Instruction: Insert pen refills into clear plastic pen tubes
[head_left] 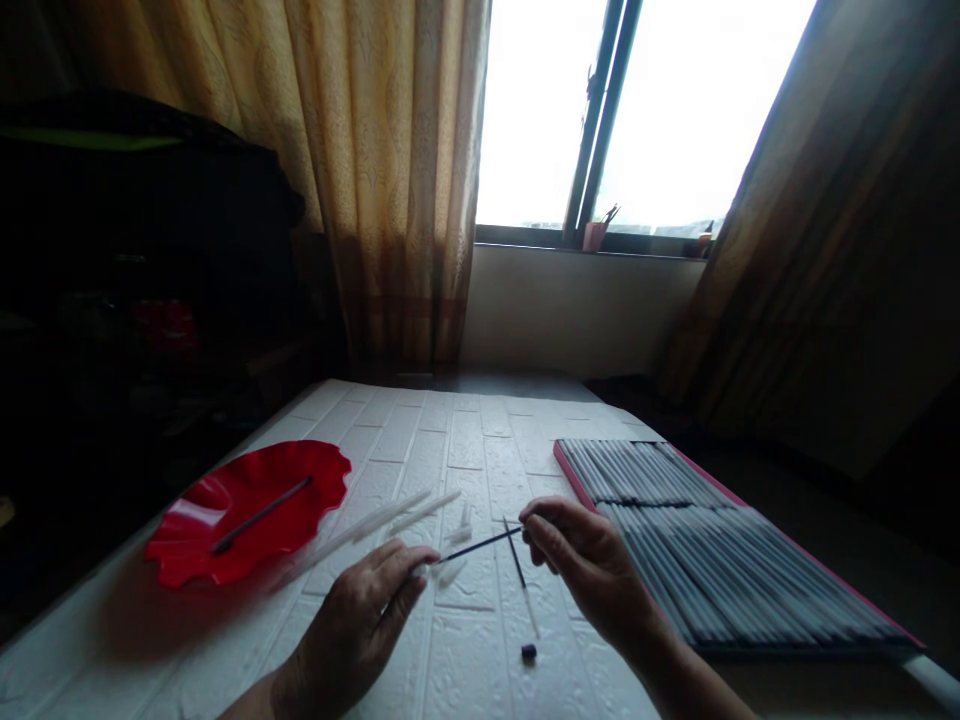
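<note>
A thin dark pen refill [480, 545] stretches between my two hands above the white table. My left hand [364, 605] pinches its left end, and a small pale bit shows at those fingertips. The opposite end sits between the thumb and fingers of my right hand [581, 555]. Below it, a second refill [517, 562], part dark and part clear, lies on the tabletop. Nearer to me is a short dark cap [529, 653]. Clear pen barrels [375, 518] lie beyond my left hand, beside small clear pen caps [460, 532].
On the left, a red wavy-edged plate [169, 545] carries one dark pen [262, 513]. A red-edged box [571, 475] packed with rows of pens [720, 570] stands at the right, close to my right forearm. Behind the brick-patterned table [420, 415] are curtains and a bright window.
</note>
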